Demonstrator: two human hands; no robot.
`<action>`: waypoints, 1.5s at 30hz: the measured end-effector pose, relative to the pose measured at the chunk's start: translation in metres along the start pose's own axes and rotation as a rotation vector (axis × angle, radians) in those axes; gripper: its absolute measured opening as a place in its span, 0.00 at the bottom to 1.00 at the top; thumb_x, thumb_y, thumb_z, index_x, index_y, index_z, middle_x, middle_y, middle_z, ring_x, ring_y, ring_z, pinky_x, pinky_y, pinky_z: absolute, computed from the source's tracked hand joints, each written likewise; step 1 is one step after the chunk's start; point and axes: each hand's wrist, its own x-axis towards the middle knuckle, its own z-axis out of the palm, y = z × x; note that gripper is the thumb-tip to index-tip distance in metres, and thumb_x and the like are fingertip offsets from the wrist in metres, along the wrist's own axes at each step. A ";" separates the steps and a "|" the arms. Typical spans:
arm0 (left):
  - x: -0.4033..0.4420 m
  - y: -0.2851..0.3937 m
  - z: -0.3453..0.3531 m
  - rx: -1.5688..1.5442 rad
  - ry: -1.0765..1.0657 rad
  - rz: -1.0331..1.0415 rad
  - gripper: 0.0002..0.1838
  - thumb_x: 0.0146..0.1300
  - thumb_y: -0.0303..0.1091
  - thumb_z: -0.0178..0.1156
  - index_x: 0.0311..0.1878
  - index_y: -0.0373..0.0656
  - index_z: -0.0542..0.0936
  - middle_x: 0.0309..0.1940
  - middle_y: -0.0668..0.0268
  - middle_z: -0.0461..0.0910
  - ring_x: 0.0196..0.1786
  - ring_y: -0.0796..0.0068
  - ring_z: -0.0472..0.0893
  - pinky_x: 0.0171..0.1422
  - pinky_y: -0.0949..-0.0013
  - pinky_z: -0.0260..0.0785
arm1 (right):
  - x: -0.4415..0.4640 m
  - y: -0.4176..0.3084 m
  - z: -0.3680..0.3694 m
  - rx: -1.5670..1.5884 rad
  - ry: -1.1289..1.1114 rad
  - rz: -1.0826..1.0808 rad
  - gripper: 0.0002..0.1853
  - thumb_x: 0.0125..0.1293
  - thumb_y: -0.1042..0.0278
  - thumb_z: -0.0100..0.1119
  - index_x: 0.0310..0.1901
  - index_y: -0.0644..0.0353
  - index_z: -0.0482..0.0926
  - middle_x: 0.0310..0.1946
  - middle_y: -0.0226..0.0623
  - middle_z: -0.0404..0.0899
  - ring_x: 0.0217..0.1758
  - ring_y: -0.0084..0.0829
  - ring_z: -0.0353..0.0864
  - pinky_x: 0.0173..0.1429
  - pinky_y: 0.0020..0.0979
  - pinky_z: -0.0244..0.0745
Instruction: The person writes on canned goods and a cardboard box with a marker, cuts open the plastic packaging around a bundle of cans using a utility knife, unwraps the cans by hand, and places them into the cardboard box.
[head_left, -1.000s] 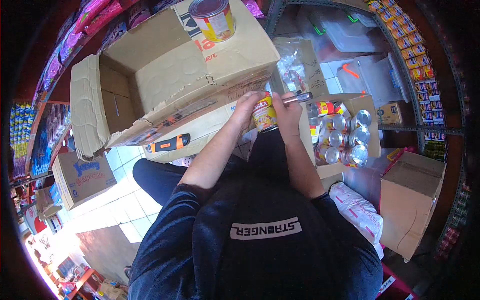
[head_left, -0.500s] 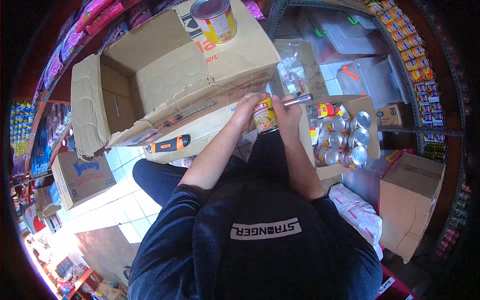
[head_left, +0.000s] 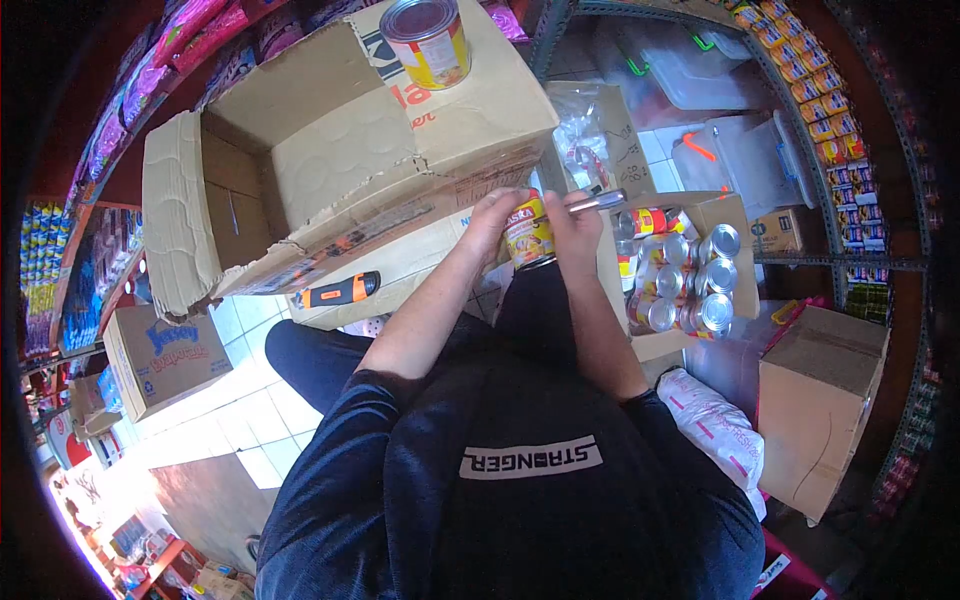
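Note:
A small food can (head_left: pixel 528 238) with a yellow and red label is held upright in front of me, between both hands. My left hand (head_left: pixel 490 226) is closed around its left side. Against its right side rests my right hand (head_left: pixel 576 236), closed with a slim pen (head_left: pixel 598 202) that sticks out to the right past the fingers; the pen's other end is hidden. Just right of that hand, an open carton (head_left: pixel 738 212) holds several similar cans (head_left: pixel 718 277), most with their silver ends showing.
A large open cardboard box (head_left: pixel 330 130) stands at the upper left, with a bigger can (head_left: pixel 428 45) on its flap. An orange and black cutter (head_left: pixel 340 290) lies below it on cardboard. To the right are a closed brown box (head_left: pixel 825 400) and stocked shelves (head_left: pixel 820 100).
The pen in my right hand has tilted slightly. Both hands and the can stay in almost the same place.

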 end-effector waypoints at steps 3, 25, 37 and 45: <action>-0.003 0.002 0.002 -0.036 -0.013 -0.023 0.14 0.59 0.37 0.61 0.43 0.37 0.76 0.35 0.60 0.79 0.38 0.69 0.80 0.45 0.66 0.75 | 0.001 0.004 0.000 0.090 0.040 0.037 0.14 0.64 0.73 0.60 0.23 0.57 0.68 0.19 0.19 0.65 0.24 0.10 0.60 0.25 0.19 0.58; 0.006 -0.004 -0.007 0.016 -0.035 -0.047 0.16 0.60 0.41 0.60 0.44 0.38 0.76 0.37 0.61 0.79 0.39 0.70 0.79 0.46 0.66 0.73 | 0.003 0.007 0.003 -0.010 0.030 -0.005 0.15 0.63 0.74 0.60 0.22 0.58 0.66 0.18 0.19 0.65 0.24 0.10 0.60 0.25 0.20 0.59; 0.011 -0.009 -0.013 0.026 -0.041 -0.024 0.16 0.59 0.38 0.60 0.44 0.37 0.77 0.38 0.60 0.79 0.42 0.70 0.79 0.49 0.67 0.72 | 0.000 0.012 -0.001 0.042 0.032 -0.046 0.15 0.63 0.75 0.58 0.21 0.57 0.65 0.18 0.19 0.62 0.25 0.10 0.58 0.25 0.20 0.56; -0.001 -0.001 -0.004 -0.031 -0.020 -0.039 0.17 0.57 0.38 0.62 0.45 0.36 0.76 0.39 0.59 0.79 0.43 0.69 0.79 0.50 0.66 0.72 | 0.010 0.008 -0.006 0.524 0.222 0.350 0.12 0.64 0.67 0.60 0.26 0.52 0.68 0.17 0.23 0.68 0.17 0.17 0.67 0.22 0.22 0.64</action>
